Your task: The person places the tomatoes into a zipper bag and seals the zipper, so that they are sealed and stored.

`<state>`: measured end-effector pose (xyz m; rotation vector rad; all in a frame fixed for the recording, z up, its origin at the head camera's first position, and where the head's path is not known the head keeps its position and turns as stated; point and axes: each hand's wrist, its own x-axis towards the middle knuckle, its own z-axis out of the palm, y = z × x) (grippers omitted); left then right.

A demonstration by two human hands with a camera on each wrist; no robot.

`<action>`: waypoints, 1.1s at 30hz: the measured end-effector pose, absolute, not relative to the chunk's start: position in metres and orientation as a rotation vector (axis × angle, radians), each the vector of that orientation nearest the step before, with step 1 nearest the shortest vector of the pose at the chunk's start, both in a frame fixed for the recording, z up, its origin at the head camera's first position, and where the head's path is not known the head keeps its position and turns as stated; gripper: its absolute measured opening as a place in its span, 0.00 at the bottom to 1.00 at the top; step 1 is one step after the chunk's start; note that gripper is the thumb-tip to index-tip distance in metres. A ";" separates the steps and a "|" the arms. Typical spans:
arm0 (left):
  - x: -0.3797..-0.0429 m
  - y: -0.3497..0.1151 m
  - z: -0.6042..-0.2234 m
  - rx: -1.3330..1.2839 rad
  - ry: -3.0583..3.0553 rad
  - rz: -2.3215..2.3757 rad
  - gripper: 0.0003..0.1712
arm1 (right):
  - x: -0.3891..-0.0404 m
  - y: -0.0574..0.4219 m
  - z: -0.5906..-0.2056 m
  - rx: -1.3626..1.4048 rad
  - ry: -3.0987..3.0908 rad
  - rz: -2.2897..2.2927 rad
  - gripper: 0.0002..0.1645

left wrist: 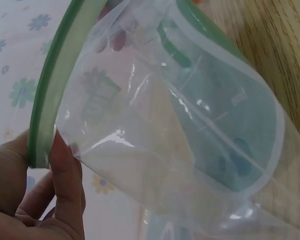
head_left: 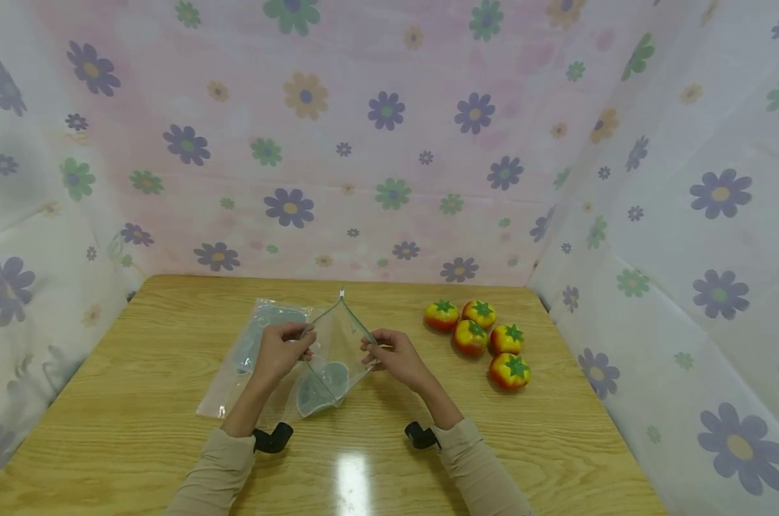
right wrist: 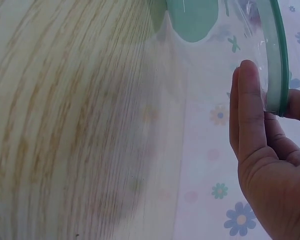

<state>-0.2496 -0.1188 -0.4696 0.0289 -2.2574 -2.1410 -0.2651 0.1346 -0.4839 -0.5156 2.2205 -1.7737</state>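
A clear plastic zip bag (head_left: 339,333) with a green-edged zip strip (left wrist: 49,95) and a pale green printed patch (head_left: 323,388) stands raised over the table, its mouth spread apart. My left hand (head_left: 282,352) pinches the left rim of that mouth between thumb and fingers. On the opposite side, my right hand (head_left: 397,358) pinches the other rim, with the strip between thumb and fingers in the right wrist view. A small white slider (head_left: 342,293) sits at the far corner of the mouth. Nothing shows inside the bag.
Another clear bag (head_left: 224,390) lies flat on the wooden table (head_left: 137,373), partly under my left hand. To the right, several red-and-yellow tomato-like fruits (head_left: 470,340) with green star-shaped tops sit grouped together. Flowered curtains (head_left: 389,158) hang behind and at both sides.
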 end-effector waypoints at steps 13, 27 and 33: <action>-0.250 -0.115 -0.471 0.074 -2.250 -2.081 0.14 | -0.263 0.136 -0.481 -0.497 2.194 -1.787 0.19; -0.251 -0.101 -0.476 0.018 -2.271 -1.921 0.12 | -0.263 0.135 -0.482 -0.541 2.161 -1.781 0.23; -0.251 -0.092 -0.475 0.022 -2.283 -1.900 0.11 | -0.263 0.134 -0.482 -0.539 2.185 -1.766 0.23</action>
